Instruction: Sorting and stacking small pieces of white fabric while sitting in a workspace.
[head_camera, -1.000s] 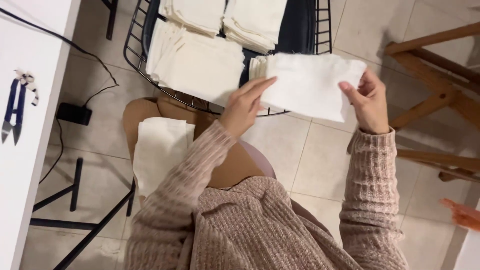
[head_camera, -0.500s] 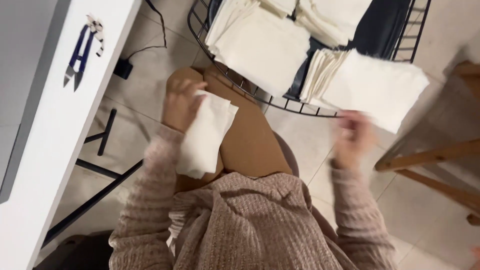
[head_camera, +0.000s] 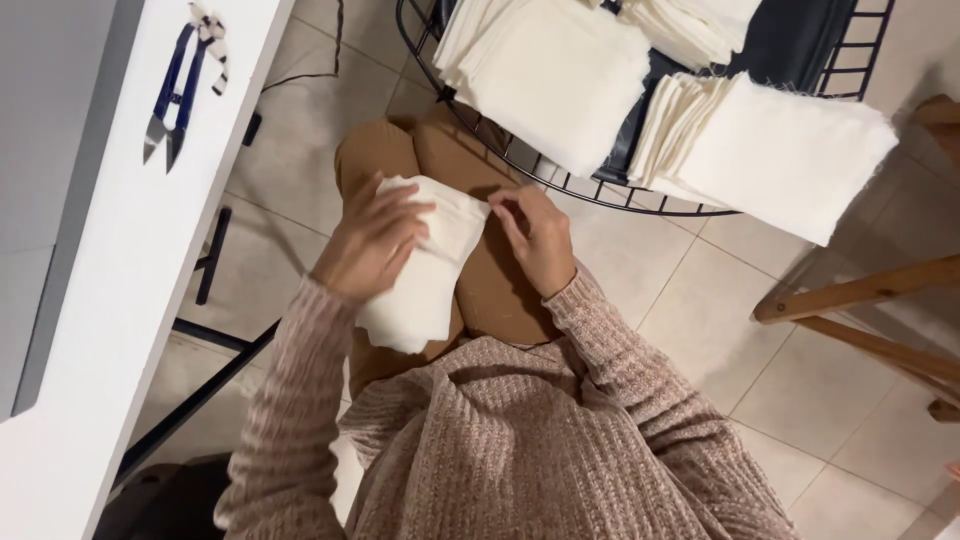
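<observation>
1. Fingers of the right hand (head_camera: 535, 245) now pinch the top corner of the cloth stack (head_camera: 425, 265) on the lap, where a second ago that hand was up at the basket holding a separate white piece; its grip is narrow, thumb and forefinger closed on the edge.
2. Wire basket (head_camera: 620, 190) holds big piles of cream squares, and the right-hand pile (head_camera: 780, 150) hangs over the rim, with the piece from before apparently laid on it (I cannot pick it out).
3. Left hand (head_camera: 370, 240) has come onto the lap stack and lies spread and flat on it, pressing it to the thigh.
4. Blue snips (head_camera: 175, 90) lie untouched on the white table (head_camera: 120, 300).
</observation>
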